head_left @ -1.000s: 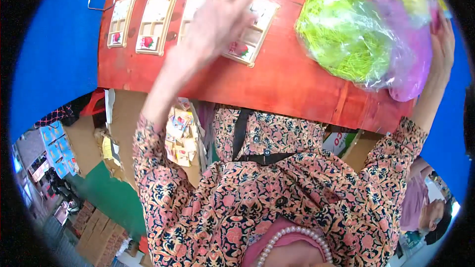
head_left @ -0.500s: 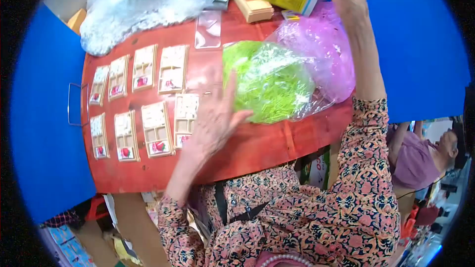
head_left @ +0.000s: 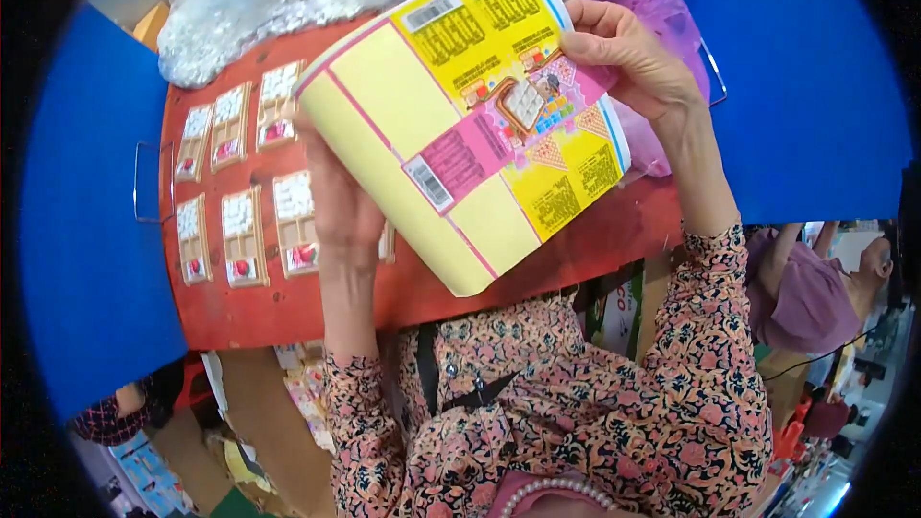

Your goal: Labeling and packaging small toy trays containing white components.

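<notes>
Paper sheet (head_left: 470, 125), yellow and pink with small printed pictures, was above the red desk (head_left: 604, 230), tilted, in front of the person. By my judgement it was light and thin, easy to bend but also easy to crease, and its smooth face could slip a little; the left border already curved. The edges seemed the best place to take hold, with only gentle pressure. The right hand (head_left: 633, 53) pinched the upper right edge, its thumb on the printed face and its other fingers partly behind. The left hand (head_left: 336, 197) was at the opposite edge, mostly hidden, so I cannot tell how firmly it gripped. The hands were well apart. The right forearm rose with the wrist turned inward; the left forearm stood nearly upright, beside small trays (head_left: 240, 247).
</notes>
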### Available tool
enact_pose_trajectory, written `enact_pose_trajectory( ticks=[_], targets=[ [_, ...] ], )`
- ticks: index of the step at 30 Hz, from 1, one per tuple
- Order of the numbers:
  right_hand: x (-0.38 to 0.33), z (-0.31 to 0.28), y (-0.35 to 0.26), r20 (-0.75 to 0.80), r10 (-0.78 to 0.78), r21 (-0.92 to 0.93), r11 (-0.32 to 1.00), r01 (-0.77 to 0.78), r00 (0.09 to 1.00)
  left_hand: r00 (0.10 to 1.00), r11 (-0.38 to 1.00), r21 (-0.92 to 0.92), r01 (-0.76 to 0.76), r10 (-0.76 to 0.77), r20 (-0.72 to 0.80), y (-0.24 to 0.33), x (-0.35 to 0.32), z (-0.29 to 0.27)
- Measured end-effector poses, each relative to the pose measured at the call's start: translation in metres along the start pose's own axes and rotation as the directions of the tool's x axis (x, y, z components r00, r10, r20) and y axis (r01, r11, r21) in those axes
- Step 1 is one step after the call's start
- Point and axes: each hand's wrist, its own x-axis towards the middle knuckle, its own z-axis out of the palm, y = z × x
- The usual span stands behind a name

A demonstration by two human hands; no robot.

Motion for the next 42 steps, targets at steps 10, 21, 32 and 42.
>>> enact_pose_trajectory(
  ticks=[10, 21, 32, 42],
  targets=[
    [0.006, 0.027, 0.006, -0.198, -0.077, -0.58, 0.813, -0.053, 0.977, 0.963, 0.918, 0.396, -0.027, 0.131, -0.236, 0.012, -0.028, 0.033],
    [-0.001, 0.04, 0.012, -0.032, -0.186, -0.636, 0.762, 0.124, 0.982, 0.877, 0.325, 0.943, -0.07, 0.47, -0.098, 0.039, -0.04, 0.018],
    [-0.004, 0.083, -0.018, 0.29, -0.325, -0.903, 0.219, 0.37, 0.9, 0.811, -0.447, 0.678, -0.584, -0.275, 0.517, 0.055, 0.014, 0.071],
    [0.014, 0.091, -0.016, 0.517, -0.528, -0.846, -0.195, 0.497, 0.674, 0.872, -0.527, 0.701, -0.48, -0.201, 0.446, 0.046, 0.026, 0.085]
  ],
)
